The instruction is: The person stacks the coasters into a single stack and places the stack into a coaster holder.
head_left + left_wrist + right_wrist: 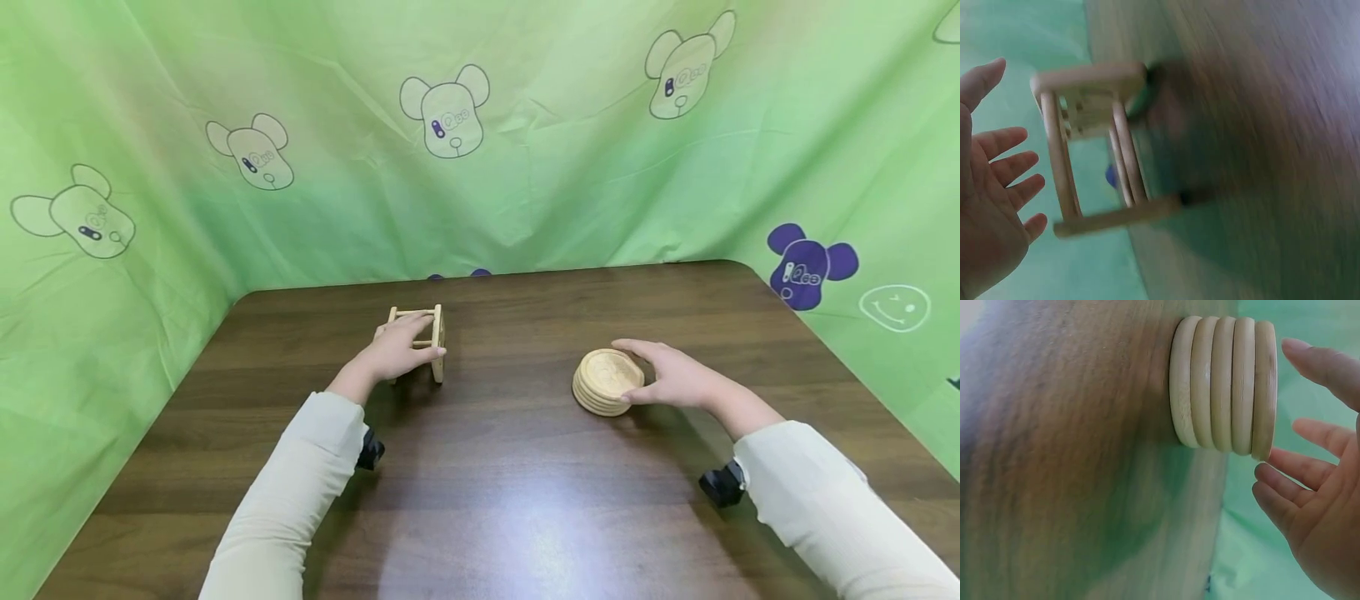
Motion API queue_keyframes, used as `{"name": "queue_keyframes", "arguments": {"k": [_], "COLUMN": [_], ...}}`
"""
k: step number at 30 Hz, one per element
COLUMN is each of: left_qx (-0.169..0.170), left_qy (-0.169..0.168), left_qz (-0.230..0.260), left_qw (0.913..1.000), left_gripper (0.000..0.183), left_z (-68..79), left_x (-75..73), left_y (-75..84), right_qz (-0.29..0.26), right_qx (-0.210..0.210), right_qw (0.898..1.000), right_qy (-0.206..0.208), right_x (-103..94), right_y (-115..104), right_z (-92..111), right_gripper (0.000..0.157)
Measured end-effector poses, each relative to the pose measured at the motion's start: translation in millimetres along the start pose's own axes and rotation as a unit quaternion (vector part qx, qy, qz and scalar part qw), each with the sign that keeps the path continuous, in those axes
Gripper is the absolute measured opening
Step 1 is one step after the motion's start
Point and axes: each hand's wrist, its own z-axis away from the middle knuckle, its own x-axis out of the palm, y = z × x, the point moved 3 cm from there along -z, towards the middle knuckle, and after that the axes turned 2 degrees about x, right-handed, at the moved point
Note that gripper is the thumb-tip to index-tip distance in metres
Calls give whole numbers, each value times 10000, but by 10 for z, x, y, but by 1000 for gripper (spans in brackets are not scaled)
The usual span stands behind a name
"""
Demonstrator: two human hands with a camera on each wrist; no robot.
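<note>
A small pale wooden rack (pixel 438 329) with rods between its sides stands on the table at left of centre. My left hand (pixel 393 348) hovers over it with fingers loosely spread. In the left wrist view, a gap separates those fingers (pixel 1015 167) from the rack's rods (pixel 1060 162). To the right, several round wooden coasters (pixel 609 377) sit in a neat stack, the top one showing a raised rim. Around that stack's right side my right hand (pixel 678 379) is spread, thumb and fingers apart. The right wrist view shows its fingertips close to the uppermost coaster (pixel 1265 390).
Both things rest on a dark brown wooden table (pixel 487 467) with a bright glare near its front. A green curtain (pixel 540 192) with cartoon heads hangs along the back and sides. Black wrist cameras (pixel 723 483) sit below the pale sleeves (pixel 832 508).
</note>
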Motion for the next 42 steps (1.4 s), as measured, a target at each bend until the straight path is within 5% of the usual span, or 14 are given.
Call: {"name": "queue_keyframes", "arguments": {"k": [16, 42], "left_qx": [896, 1535], "left_qy": [-36, -637], "left_qz": [168, 463], "left_qw": [9958, 9850], "left_gripper": [63, 56], "left_z": [-172, -506], "left_x": [161, 606], "left_y": [554, 1231], "right_qz": [-339, -720], "right_qx": [427, 678], "right_qw": [9985, 9950], "right_qy": [-22, 164], "right_x": [36, 153], "right_y": [128, 211], "right_z": [158, 239], "right_gripper": [79, 70]}}
